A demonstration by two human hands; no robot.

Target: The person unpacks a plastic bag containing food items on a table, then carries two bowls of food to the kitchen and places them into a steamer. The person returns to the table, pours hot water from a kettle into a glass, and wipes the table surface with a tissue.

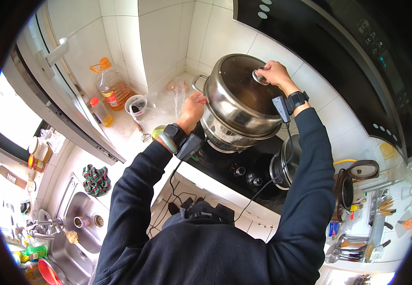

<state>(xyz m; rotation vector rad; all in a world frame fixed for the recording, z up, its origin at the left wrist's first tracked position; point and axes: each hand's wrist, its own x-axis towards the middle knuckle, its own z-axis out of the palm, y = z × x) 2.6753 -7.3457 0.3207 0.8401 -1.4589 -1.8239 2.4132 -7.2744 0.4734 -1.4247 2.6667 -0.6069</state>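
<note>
A large stainless-steel steamer pot stands on the black gas cooktop, its domed glass lid on top. The lid's round metal knob is pinched between the fingers of my right hand. At the pot's left wall is my left hand, fingers curled close to the steel. Whether it grips anything there cannot be seen. A wire loop handle juts from the pot just beyond it. Both wrists wear black straps with small cabled devices.
A lidded pan sits at the cooktop's right. Overhead hangs a black range hood. Left are an oil jug, a smaller bottle, a white cup, a peeler and a checked cloth beside the steel sink.
</note>
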